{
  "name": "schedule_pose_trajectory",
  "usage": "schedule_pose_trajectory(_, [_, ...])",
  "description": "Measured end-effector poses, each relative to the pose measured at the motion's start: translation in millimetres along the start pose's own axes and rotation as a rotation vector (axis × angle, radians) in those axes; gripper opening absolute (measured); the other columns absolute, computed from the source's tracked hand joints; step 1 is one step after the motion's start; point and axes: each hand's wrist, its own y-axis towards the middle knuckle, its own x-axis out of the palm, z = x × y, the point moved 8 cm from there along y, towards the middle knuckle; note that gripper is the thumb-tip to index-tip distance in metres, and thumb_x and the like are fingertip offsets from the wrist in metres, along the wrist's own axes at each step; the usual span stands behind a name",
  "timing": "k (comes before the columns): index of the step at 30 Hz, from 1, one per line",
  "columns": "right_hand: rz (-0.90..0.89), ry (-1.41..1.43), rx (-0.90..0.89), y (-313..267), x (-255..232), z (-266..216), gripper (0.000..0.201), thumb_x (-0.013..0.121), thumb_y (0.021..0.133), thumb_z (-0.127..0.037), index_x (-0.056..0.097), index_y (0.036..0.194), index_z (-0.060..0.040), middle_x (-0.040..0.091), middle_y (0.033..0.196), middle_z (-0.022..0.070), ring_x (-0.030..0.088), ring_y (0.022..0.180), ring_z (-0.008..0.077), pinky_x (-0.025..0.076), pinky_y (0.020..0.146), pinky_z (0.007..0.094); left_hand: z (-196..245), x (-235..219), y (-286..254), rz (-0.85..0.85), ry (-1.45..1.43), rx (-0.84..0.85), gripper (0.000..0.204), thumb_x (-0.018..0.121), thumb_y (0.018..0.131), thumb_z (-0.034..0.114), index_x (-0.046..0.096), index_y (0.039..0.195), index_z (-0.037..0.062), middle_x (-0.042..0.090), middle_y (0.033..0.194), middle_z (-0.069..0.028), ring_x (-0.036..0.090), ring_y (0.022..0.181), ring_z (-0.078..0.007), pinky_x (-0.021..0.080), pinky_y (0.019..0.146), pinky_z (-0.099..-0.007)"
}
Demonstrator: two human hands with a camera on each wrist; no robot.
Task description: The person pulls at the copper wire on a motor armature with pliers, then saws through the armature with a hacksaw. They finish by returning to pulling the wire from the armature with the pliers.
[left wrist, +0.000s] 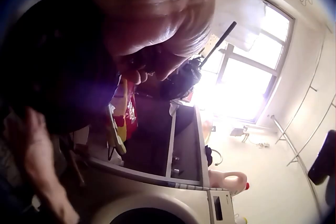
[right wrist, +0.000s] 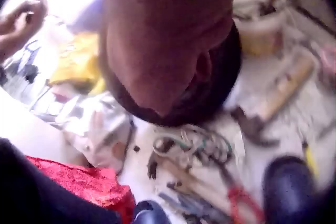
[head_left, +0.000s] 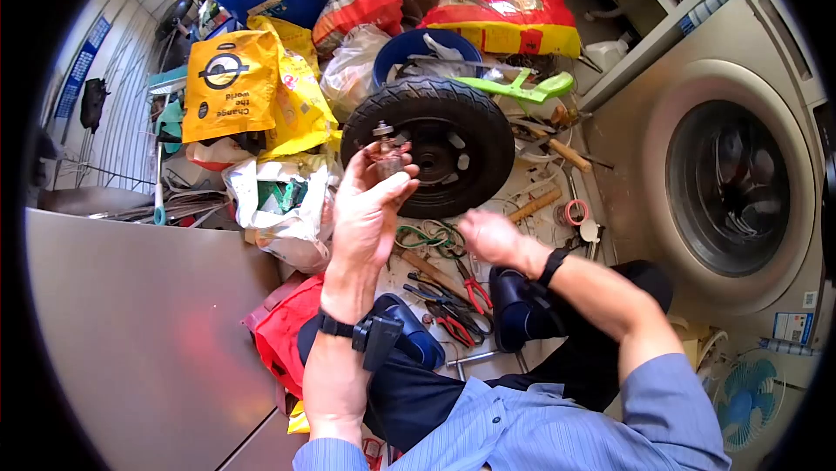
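Note:
My left hand (head_left: 370, 205) is raised in front of a wheel with a black tyre (head_left: 479, 144) and pinches a small metal part (head_left: 383, 131) between thumb and fingers. The part has a stubby shiny post on top and reddish bits at its side. Blurred, my right hand (head_left: 495, 238) hangs low at the wheel's lower right edge, fingers loosely bent, with nothing seen in it. Below the hands, red-handled pliers (head_left: 475, 292), a green-and-white coil of cord (head_left: 431, 238) and a hammer (right wrist: 286, 87) lie on the floor.
A washing machine (head_left: 740, 184) stands close at the right, a grey panel (head_left: 148, 323) at the left. Behind the wheel are a blue bucket (head_left: 396, 55), a yellow bag (head_left: 228, 79) and a light-green plastic piece (head_left: 522, 88). Dark shoes (head_left: 522, 306) flank the tools.

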Motion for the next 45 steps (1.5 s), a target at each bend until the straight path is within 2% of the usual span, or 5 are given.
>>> schedule_pose_trajectory(7, [0.332, -0.541, -0.075, 17, -252, 54, 0.04, 0.064, 0.085, -0.01, 0.061, 0.125, -0.0069, 0.059, 0.122, 0.0139, 0.058, 0.117, 0.0329, 0.047, 0.097, 0.0481, -6, 19, 29, -0.07, 0.025, 0.013, 0.043, 0.068, 0.093, -0.007, 0.056, 0.131, 0.0078, 0.065, 0.132, -0.0132, 0.066, 0.118, -0.026, 0.057, 0.099, -0.0388])
schedule_pose_trajectory(23, [0.347, -0.423, -0.109, 62, -231, 171, 0.031, 0.065, 0.086, -0.011, 0.064, 0.117, -0.0089, 0.069, 0.083, 0.0073, 0.07, 0.083, 0.0289, 0.051, 0.08, 0.0422, -3, 6, 135, -0.068, 0.562, 0.116, 0.048, 0.073, 0.091, -0.001, 0.055, 0.135, -0.0023, 0.069, 0.126, -0.0101, 0.067, 0.111, -0.0168, 0.056, 0.096, -0.0305])
schedule_pose_trajectory(29, [0.723, 0.125, 0.19, 11, -295, 146, 0.025, 0.075, 0.09, -0.021, 0.074, 0.111, -0.0072, 0.075, 0.092, 0.0183, 0.07, 0.076, 0.0356, 0.055, 0.068, 0.0439, -15, -24, 156, 0.149, 0.737, 0.258, 0.05, 0.076, 0.088, 0.008, 0.06, 0.134, -0.0067, 0.072, 0.119, -0.0128, 0.069, 0.106, -0.0176, 0.055, 0.094, -0.0311])
schedule_pose_trajectory(33, [0.584, 0.837, 0.598, -40, -303, 146, 0.032, 0.07, 0.093, -0.013, 0.072, 0.121, 0.0026, 0.074, 0.086, 0.0088, 0.065, 0.068, 0.0153, 0.054, 0.067, 0.0295, -30, -41, 170, 0.225, 0.873, 0.296, 0.054, 0.077, 0.088, 0.017, 0.061, 0.134, -0.0058, 0.073, 0.117, -0.018, 0.07, 0.105, -0.0261, 0.055, 0.096, -0.0366])
schedule_pose_trajectory(45, [0.647, 1.323, 0.343, -71, -263, 71, 0.044, 0.067, 0.1, -0.009, 0.058, 0.142, 0.0043, 0.063, 0.08, 0.0008, 0.056, 0.065, 0.007, 0.048, 0.06, 0.0239, -20, -33, 167, 0.306, 1.317, 0.462, 0.059, 0.076, 0.091, 0.032, 0.064, 0.132, -0.0086, 0.07, 0.121, -0.024, 0.071, 0.108, -0.0311, 0.057, 0.092, -0.0386])
